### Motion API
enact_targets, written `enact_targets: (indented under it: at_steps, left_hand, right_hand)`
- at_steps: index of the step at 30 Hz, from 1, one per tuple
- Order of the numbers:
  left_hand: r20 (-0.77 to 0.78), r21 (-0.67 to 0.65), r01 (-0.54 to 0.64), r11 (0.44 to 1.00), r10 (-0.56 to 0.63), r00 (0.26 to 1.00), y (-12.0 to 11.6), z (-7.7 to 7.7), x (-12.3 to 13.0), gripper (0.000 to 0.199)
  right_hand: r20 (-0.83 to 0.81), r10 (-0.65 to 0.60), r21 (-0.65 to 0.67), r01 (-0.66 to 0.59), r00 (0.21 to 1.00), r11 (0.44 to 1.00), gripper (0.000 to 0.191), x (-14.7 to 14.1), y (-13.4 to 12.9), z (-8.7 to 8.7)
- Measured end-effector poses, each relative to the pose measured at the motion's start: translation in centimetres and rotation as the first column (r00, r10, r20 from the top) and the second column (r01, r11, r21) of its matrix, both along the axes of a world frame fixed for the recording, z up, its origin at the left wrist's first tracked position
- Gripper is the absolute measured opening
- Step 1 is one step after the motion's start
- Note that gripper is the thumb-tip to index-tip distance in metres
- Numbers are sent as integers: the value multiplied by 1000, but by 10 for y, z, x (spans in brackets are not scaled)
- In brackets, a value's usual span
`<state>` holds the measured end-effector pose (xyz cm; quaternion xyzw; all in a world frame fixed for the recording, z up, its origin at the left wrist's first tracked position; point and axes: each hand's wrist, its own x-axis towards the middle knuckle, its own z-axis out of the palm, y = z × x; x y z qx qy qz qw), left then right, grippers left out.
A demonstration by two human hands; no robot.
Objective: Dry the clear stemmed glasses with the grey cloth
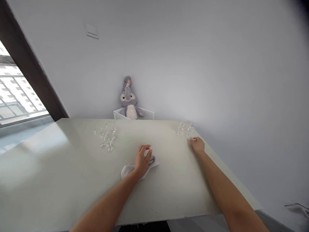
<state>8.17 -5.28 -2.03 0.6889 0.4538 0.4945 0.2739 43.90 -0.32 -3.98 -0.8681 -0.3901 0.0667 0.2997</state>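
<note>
My left hand (142, 159) is over a crumpled pale grey cloth (127, 169) on the table, its thumb and fingers curved and apart. Part of the cloth is hidden beneath that hand; it shows on both sides of the wrist. Farther right, my right hand (198, 145) is low over the table near its right edge, fingers slightly bent and apart, with no object visible in them. Just beyond the fingertips stands a small group of clear stemmed glasses (181, 126). Whether the fingers touch the closest glass I cannot tell.
Several more clear stemmed glasses (109, 137) stand at the far left of the pale table (72, 180). Behind the table's far edge, a grey plush rabbit (131, 111) sits in a white perforated basket (148, 114) against the wall. A window (18, 87) is at left.
</note>
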Motion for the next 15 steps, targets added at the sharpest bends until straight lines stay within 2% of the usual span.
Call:
enact_targets:
  at_steps: [5,8,10,11,12,13,14,15]
  left_hand:
    - [103,41,-70,997,66,993,-7,17,-1,18]
    - [183,31,-51,998,44,982,-10,29,0,17]
    - [299,-6,-56,998,56,953,-8,37,-2,14]
    - [404,-45,-91,995,101,909,-5,40,-5,11]
    - [539,-111,-138,984,176,824,-1,43,-10,11]
    - [670,-193,-192,962,272,690,3,46,-18,14]
    - [777,-309,-221,925,380,503,7,48,-27,17]
    - [835,-430,-182,884,467,293,11,49,-39,20]
  right_hand:
    - [22,61,-37,-60,998,997,33,2,-23,-3]
    - [30,91,-56,-89,995,994,30,-2,-32,-2]
    - [33,107,-73,-104,994,992,26,-5,-37,0]
    - [32,115,-83,-112,993,990,24,-6,-38,2]
    - [30,120,-94,-117,992,989,22,-7,-40,3]
    - [28,124,-105,-120,992,987,20,-9,-40,5]
    - [25,124,-116,-121,992,986,19,-12,-41,7]
    - [21,128,-118,-125,991,985,18,-16,-40,10]
